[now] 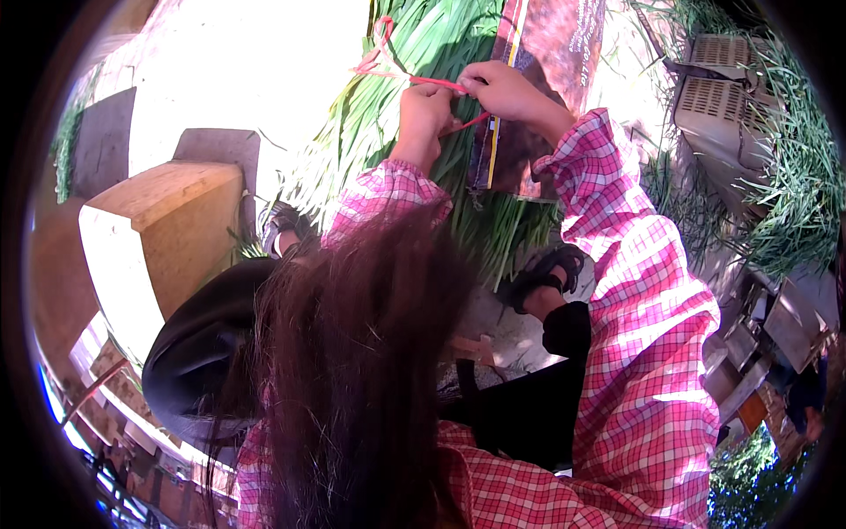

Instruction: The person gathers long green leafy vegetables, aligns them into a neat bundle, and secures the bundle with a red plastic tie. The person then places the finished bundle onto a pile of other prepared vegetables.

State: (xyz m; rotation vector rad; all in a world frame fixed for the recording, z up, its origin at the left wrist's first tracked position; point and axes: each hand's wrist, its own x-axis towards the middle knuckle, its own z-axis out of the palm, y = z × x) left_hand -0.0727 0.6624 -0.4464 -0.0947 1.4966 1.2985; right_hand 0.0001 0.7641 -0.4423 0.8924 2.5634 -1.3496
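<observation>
Both hands meet over a large pile of long green leafy stalks (436,46) at the top middle. Pinched between the fingers of my right hand (499,89) is a red plastic tie strip (436,82). My left hand (424,119) is closed on the same strip just to the left, and another stretch of it runs out to the right below the fingers. The strip's far part loops loosely over the leaves. Under my right forearm lies a dark printed woven sack (522,152) with a yellow-edged seam and writing, on top of the stalks.
A yellowish box-like block (192,231) stands at the left. Beige plastic crates (717,106) are at the right, with more cut green leaves (793,178) heaped beside them. My sandalled feet flank the pile's near end. Another person (809,397) is partly visible at the far right.
</observation>
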